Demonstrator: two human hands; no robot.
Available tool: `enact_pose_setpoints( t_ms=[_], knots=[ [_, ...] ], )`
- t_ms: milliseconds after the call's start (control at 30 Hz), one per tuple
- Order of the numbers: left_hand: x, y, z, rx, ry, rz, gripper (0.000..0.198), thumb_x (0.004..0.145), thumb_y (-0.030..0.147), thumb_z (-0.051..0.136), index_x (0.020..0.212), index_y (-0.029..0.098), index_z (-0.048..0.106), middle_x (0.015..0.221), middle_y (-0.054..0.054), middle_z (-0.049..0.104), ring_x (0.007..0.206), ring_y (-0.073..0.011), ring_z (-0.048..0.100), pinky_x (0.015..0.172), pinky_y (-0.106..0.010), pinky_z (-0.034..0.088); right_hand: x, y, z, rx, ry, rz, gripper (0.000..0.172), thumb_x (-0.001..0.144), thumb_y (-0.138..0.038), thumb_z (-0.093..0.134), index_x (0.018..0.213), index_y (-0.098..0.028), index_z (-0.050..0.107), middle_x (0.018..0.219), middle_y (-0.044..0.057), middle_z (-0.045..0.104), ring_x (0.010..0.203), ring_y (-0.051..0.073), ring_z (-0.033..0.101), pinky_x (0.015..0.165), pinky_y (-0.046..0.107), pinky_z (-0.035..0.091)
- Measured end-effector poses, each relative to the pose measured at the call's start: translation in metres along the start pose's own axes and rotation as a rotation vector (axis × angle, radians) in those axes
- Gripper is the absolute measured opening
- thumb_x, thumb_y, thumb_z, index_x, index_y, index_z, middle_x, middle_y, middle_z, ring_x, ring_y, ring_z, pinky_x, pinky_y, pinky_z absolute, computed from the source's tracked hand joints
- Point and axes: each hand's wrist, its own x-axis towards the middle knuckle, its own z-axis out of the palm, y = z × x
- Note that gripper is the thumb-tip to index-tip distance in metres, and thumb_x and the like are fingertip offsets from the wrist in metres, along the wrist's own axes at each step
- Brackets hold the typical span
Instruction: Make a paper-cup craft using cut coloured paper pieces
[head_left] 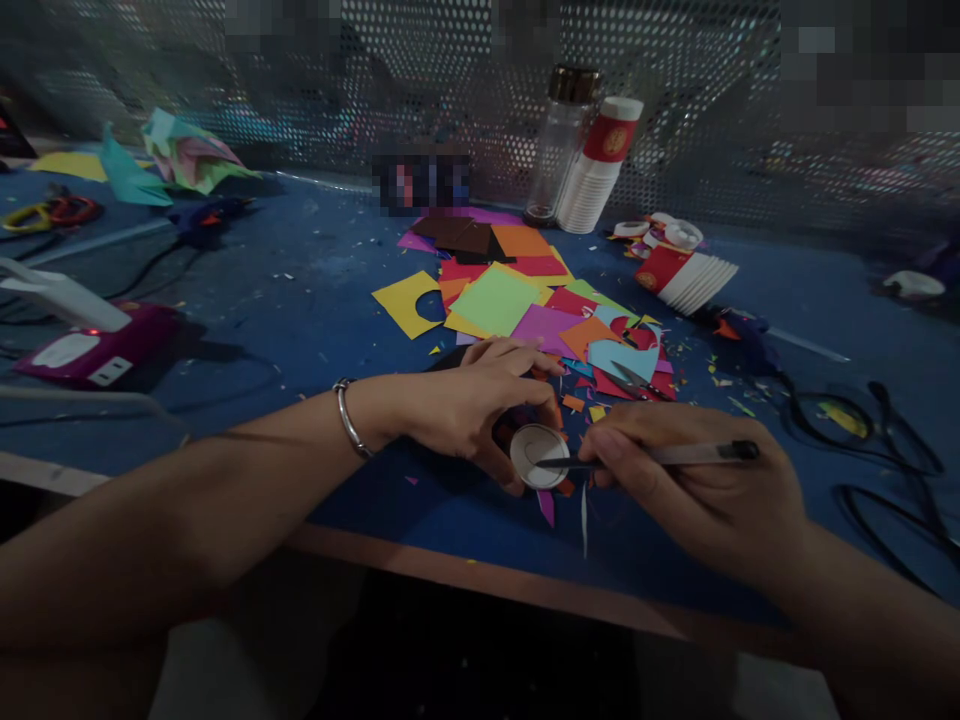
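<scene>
My left hand [480, 400], with a silver bracelet at the wrist, curls its thumb and fingers around a paper cup [529, 472]. The cup's white round base faces me and bears a dark drawn curve; its side is mostly hidden by the fingers. From the right, my right hand [697, 490] grips a pen [690, 455] with a clear barrel and a black end. Its tip meets the white base, near the middle. Just beyond the hands lie scissors [637, 382] with open blades, and coloured paper pieces [495, 300] spread in an overlapping pile.
Behind the pile stand a clear bottle [551, 150] and a leaning stack of paper cups [596, 170]. More cups [690, 280] lie to the right, near a glue gun [746, 335] and black cable [892, 440]. A purple power block [112, 345] sits left. A perforated metal screen [315, 120] rises behind.
</scene>
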Motion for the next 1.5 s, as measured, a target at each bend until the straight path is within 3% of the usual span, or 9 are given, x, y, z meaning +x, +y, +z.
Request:
enact_pose_setpoints(
  t_ms=[267, 900, 1500],
  knots=[
    [0.001, 0.001, -0.001, -0.008, -0.002, 0.0, 0.051, 0.064, 0.046, 0.089, 0.108, 0.029, 0.07, 0.152, -0.008, 0.042, 0.147, -0.0381, 0.025, 0.118, -0.061, 0.018, 0.001, 0.002, -0.003, -0.016, 0.0, -0.022, 0.034, 0.098, -0.013, 0.051, 0.067, -0.02, 0.064, 0.058, -0.002, 0.066, 0.048, 0.008, 0.061, 0.048, 0.02, 0.045],
    [0.001, 0.0, 0.0, -0.008, -0.004, 0.019, 0.052, 0.065, 0.044, 0.088, 0.111, 0.029, 0.07, 0.152, -0.009, 0.043, 0.149, -0.0379, 0.026, 0.118, -0.059, 0.02, 0.002, 0.005, -0.001, -0.207, 0.088, -0.065, 0.028, 0.097, -0.014, 0.051, 0.071, -0.024, 0.056, 0.056, -0.001, 0.065, 0.049, 0.013, 0.061, 0.049, 0.027, 0.045],
    [0.001, 0.0, -0.002, 0.003, -0.007, 0.036, 0.051, 0.066, 0.044, 0.087, 0.111, 0.027, 0.069, 0.15, -0.01, 0.045, 0.146, -0.0373, 0.029, 0.115, -0.058, 0.023, 0.003, 0.001, 0.008, -0.099, 0.099, -0.109, 0.027, 0.096, -0.011, 0.052, 0.073, -0.022, 0.059, 0.061, -0.002, 0.069, 0.053, 0.01, 0.064, 0.054, 0.022, 0.05]
  ],
)
